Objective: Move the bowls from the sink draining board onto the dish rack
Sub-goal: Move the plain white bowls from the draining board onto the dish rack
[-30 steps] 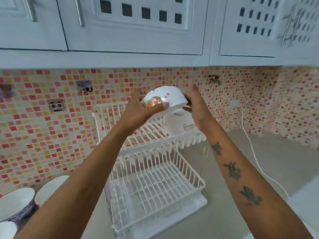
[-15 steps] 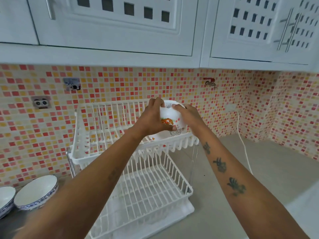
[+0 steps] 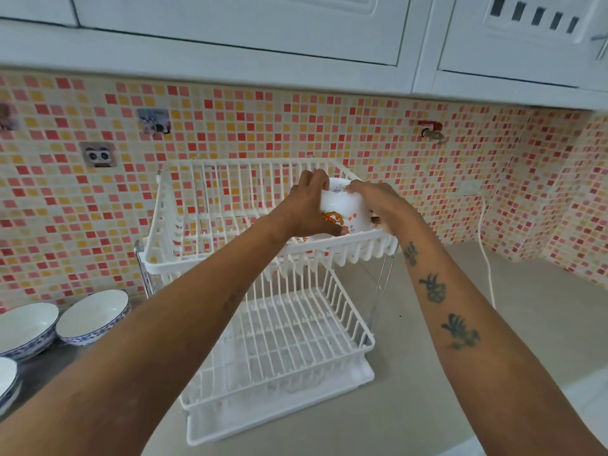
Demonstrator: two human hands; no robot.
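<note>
Both bare forearms stretched forward, left hand and right hand cupped on opposite sides of the white bowl, fingers curled over it, right forearm tattooed

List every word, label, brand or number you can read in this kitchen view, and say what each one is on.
No readable text anywhere in the view.
Bowl held by both hands over the dish rack: an orange and red painted pattern, no words.
Two stickers on the tiled wall, panda face and a small picture: images only, any lettering too blurred to read.
Blue-rimmed bowls on the left: pattern only.
</note>
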